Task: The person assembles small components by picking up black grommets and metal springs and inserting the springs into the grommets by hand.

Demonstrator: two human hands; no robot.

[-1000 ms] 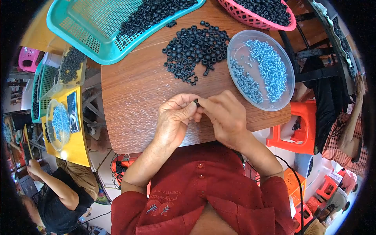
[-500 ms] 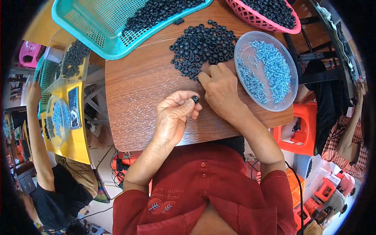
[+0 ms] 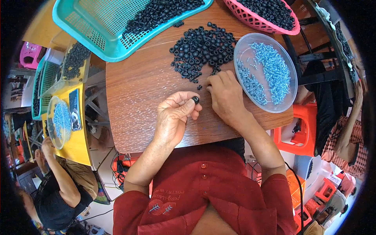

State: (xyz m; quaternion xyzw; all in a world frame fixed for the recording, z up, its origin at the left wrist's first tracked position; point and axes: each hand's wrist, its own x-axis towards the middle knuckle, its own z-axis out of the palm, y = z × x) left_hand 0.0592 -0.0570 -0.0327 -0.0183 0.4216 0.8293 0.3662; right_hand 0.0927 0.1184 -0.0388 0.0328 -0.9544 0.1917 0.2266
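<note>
My left hand (image 3: 172, 113) pinches a small black round part with a hole in its end (image 3: 195, 100) between thumb and fingertips, above the wooden table. My right hand (image 3: 227, 96) is just to the right, low over the table, its fingers curled down; what they hold, if anything, is hidden. One loose black part (image 3: 199, 87) lies between the two hands. Beyond them spreads a pile of similar black parts (image 3: 201, 47). Beside my right hand stands a clear round tray (image 3: 251, 102) with many tiny blue shiny pieces (image 3: 274, 72).
At the back left of the table (image 3: 137, 82) is a teal mesh basket (image 3: 96, 29) with more black parts. A pink basket (image 3: 256, 17) of them stands back right. A co-worker's arms (image 3: 58, 168) are by a yellow table at left; a red stool (image 3: 295, 145) is at right.
My right hand has drawn back from the pile's edge toward me. A loose black part now shows near its fingers. My left hand stays put. The left co-worker's arm has come down.
</note>
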